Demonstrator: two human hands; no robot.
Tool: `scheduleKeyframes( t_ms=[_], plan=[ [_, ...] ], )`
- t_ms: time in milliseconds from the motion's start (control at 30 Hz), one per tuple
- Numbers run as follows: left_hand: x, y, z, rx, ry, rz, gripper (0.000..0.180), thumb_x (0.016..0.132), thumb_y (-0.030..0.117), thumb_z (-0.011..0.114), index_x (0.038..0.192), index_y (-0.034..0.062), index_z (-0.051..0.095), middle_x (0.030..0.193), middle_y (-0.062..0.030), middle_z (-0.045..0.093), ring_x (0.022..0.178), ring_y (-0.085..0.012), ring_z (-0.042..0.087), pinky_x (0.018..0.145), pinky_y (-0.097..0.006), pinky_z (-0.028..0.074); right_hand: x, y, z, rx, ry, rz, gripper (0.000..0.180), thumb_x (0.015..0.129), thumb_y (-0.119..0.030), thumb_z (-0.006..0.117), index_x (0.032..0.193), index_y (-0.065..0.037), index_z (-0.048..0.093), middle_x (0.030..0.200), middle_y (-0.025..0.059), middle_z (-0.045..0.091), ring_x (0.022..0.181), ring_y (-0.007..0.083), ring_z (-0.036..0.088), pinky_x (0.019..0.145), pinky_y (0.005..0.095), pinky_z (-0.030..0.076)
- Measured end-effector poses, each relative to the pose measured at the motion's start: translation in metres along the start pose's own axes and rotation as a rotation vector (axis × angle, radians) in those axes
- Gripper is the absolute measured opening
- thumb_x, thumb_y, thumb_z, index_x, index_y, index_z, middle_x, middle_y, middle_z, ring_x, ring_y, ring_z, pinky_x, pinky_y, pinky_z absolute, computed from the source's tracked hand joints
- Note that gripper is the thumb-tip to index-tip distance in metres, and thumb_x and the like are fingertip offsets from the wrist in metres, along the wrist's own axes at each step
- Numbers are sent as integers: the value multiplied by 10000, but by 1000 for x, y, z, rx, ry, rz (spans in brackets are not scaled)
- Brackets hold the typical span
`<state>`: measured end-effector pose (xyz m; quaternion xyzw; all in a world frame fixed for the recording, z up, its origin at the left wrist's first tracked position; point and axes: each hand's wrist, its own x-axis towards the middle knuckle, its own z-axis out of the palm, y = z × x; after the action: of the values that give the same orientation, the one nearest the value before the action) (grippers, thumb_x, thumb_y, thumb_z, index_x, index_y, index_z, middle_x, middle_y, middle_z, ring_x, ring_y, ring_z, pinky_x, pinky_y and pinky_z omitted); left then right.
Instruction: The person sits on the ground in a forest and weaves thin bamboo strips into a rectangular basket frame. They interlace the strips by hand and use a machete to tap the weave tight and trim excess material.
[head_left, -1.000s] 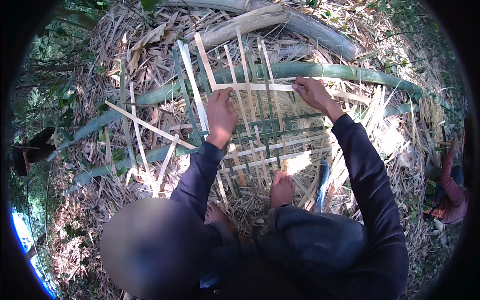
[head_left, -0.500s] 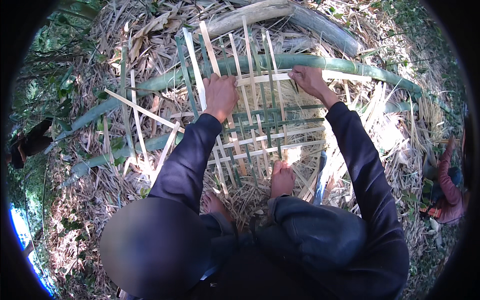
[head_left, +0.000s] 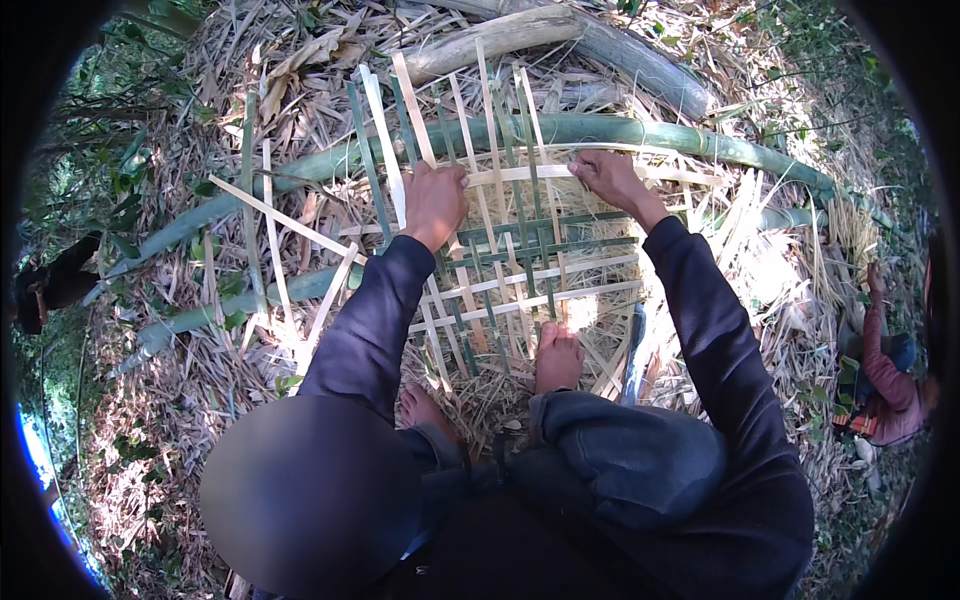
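Note:
A pale bamboo strip (head_left: 518, 174) runs crosswise through the far part of an open lattice of green and pale bamboo strips (head_left: 500, 275). My left hand (head_left: 434, 207) is closed at the strip's left part, among the upright strips, its fingertips partly hidden. Farther right, my right hand (head_left: 612, 182) pinches the same strip between thumb and fingers, and the strip's end sticks out beyond it. Nearer to me, several green and pale cross strips are woven over and under the upright ones. My bare foot (head_left: 558, 360) rests at the lattice's near edge.
A long green bamboo pole (head_left: 610, 128) lies behind the lattice, under the upright strips' far ends. Loose strips (head_left: 285, 220) lie to the left. Thick grey logs (head_left: 640, 62) lie farther back on dry leaves. At the far right another person (head_left: 890, 385) is seen.
Both hands have drawn the pale cross strip slightly nearer to me, toward the woven rows. The person at the right has lowered or shifted an arm a little.

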<state>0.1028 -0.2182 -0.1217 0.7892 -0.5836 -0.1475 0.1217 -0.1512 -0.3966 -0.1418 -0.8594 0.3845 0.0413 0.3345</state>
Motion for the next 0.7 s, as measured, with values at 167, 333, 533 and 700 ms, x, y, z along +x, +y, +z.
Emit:
scheduleKeyframes(
  t_ms=[167, 333, 533, 700],
  plan=[
    [0, -9, 5, -146, 37, 30, 133, 909, 138, 590, 861, 38, 664, 805, -159, 664, 860, -364, 521, 810, -460, 411, 1, 5, 6, -131, 91, -26, 373, 986, -440, 515, 970, -89, 640, 873, 130, 687, 907, 355, 638, 905, 527, 356],
    [-2, -14, 3, -204, 28, -14, 149, 926, 163, 597, 860, 37, 640, 729, -158, 611, 836, -363, 513, 811, -460, 420, 3, 14, -7, -86, -2, 56, 408, 960, -462, 556, 1009, -77, 682, 942, 175, 703, 975, 353, 649, 927, 546, 361],
    [-26, 9, -5, -348, 649, 4, 145, 905, 153, 643, 916, 15, 683, 730, -153, 626, 866, -336, 585, 802, -430, 467, 5, 25, 0, -9, 62, 1, 424, 954, -444, 582, 921, -29, 661, 829, 172, 673, 828, 367, 633, 780, 459, 451],
    [-65, 39, 49, -606, 367, -333, 176, 886, 127, 664, 979, -19, 699, 878, -208, 693, 761, -340, 669, 715, -396, 528, 16, 34, 1, 160, -11, -25, 370, 944, -375, 636, 863, -14, 624, 721, 100, 597, 714, 230, 554, 701, 384, 438]
  ],
)
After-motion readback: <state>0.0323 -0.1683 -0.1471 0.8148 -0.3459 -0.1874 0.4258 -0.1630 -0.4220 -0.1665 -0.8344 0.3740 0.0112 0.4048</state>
